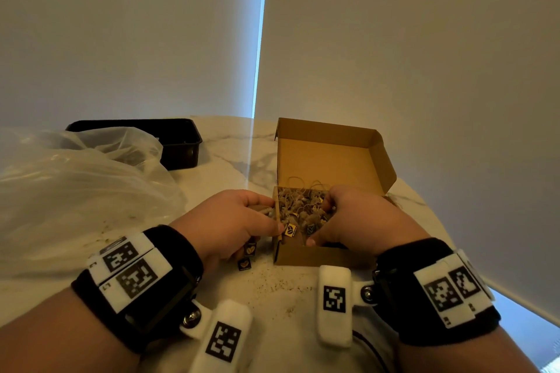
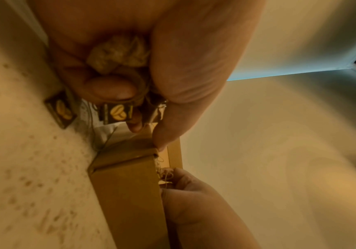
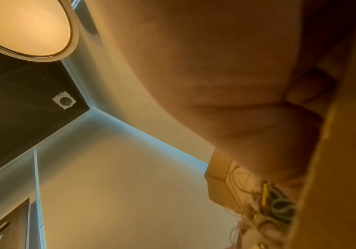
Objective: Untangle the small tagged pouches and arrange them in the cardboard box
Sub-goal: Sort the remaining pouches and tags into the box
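The open cardboard box [image 1: 321,254] stands on the marble table with its lid [image 1: 327,157] raised behind. A tangle of small pale pouches [image 1: 300,209] with strings and dark tags fills it. My left hand [image 1: 260,215] is at the box's left wall, fingers curled round a pale pouch [image 2: 117,55]. Two dark tags with a gold bean mark [image 2: 117,113] hang from it on strings; one tag [image 1: 244,264] lies on the table. My right hand [image 1: 321,222] reaches into the box from the right, its fingers curled into the tangle and gripping pouches and strings [image 3: 275,202].
A black plastic tray [image 1: 181,145] stands at the back left, half hidden by a crumpled clear plastic bag [image 1: 75,185] that covers the left of the table. Brown crumbs [image 1: 272,285] are scattered in front of the box. The table's curved edge runs close behind the box's right side.
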Demonstrator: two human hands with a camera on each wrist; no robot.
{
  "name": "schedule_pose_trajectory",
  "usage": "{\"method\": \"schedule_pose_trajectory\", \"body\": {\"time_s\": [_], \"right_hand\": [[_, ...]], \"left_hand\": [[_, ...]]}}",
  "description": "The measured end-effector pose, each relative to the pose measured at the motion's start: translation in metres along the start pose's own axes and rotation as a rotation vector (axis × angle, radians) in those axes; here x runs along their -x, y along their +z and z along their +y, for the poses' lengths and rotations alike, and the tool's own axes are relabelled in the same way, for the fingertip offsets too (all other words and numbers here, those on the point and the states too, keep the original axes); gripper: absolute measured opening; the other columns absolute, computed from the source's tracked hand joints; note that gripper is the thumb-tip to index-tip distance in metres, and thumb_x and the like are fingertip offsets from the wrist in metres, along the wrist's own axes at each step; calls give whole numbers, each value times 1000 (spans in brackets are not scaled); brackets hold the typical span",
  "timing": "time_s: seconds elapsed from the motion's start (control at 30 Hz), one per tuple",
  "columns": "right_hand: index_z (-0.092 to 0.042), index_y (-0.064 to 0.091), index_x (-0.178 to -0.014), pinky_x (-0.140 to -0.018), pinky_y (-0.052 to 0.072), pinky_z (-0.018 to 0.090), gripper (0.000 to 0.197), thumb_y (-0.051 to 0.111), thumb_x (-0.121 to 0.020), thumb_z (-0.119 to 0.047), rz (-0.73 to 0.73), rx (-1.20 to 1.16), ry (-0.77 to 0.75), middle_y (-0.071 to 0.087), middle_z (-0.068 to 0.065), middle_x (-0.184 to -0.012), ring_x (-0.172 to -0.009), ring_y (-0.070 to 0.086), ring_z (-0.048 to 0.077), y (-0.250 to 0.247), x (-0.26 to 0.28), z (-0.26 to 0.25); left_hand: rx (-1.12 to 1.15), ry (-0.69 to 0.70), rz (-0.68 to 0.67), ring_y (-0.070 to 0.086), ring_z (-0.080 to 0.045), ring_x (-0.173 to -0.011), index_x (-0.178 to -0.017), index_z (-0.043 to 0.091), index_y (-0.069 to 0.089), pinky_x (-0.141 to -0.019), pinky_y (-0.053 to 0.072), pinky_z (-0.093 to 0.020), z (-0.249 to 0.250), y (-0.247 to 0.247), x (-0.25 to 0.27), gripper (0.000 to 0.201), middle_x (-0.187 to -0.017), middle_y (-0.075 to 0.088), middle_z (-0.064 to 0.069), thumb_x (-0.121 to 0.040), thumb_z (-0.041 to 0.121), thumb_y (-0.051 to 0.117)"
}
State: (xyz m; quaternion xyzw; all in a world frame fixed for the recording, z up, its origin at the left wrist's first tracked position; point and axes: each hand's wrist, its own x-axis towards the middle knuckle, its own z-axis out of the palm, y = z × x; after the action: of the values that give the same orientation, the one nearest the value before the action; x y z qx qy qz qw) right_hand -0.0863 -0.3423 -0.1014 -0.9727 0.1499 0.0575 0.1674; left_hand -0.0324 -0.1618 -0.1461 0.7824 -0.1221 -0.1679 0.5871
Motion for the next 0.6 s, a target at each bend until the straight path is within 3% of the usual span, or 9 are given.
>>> {"method": "schedule_pose_trajectory", "body": {"time_s": [0.27, 0.37, 0.47, 0.53, 0.6], "right_hand": [[-25, 54, -119, -87, 53, 33, 62, 87, -70, -41, 20, -44, -17, 59, -5, -104, -99, 55, 18, 1, -2, 0], [-30, 52, -118, -81, 55, 29, 63, 87, -68, -45, 44, -118, -28, 53, -11, -92, -93, 56, 14, 0, 0, 7], [-34, 52, -115, -66, 52, 23, 50, 80, -77, -46, 166, -270, -112, 55, -9, -93, -83, 58, 8, -1, 2, 8], [-35, 55, -112, -60, 47, 19, 34, 74, -84, -41, 285, -410, -260, 56, -6, -93, -78, 57, 8, 2, 4, 4], [-40, 58, -108, -62, 44, 15, 23, 70, -88, -36, 332, -487, -420, 55, -9, -94, -80, 55, 5, 6, 9, -4]], "left_hand": [[0, -13, 16, 40, -13, -41, -109, 29, 70, -41, 33, -21, 2, 1, 4, 35, -70, 63, -5, -78, 18, 82], [13, -10, 65, 44, -10, -44, -107, 27, 71, -42, 35, -21, 6, -1, 7, 27, -77, 64, -5, -82, 36, 77], [236, -81, 85, 51, -13, -61, -107, 22, 72, -46, 35, -22, 12, -3, 10, 51, -89, 69, -4, -81, 65, 62], [480, -103, 15, 52, -15, -63, -113, 19, 72, -45, 32, -20, 16, -6, 11, 62, -90, 68, -7, -83, 69, 52], [629, -100, -81, 52, -17, -61, -120, 18, 69, -43, 30, -18, 20, -12, 14, 69, -89, 67, -10, -84, 72, 46]]}}
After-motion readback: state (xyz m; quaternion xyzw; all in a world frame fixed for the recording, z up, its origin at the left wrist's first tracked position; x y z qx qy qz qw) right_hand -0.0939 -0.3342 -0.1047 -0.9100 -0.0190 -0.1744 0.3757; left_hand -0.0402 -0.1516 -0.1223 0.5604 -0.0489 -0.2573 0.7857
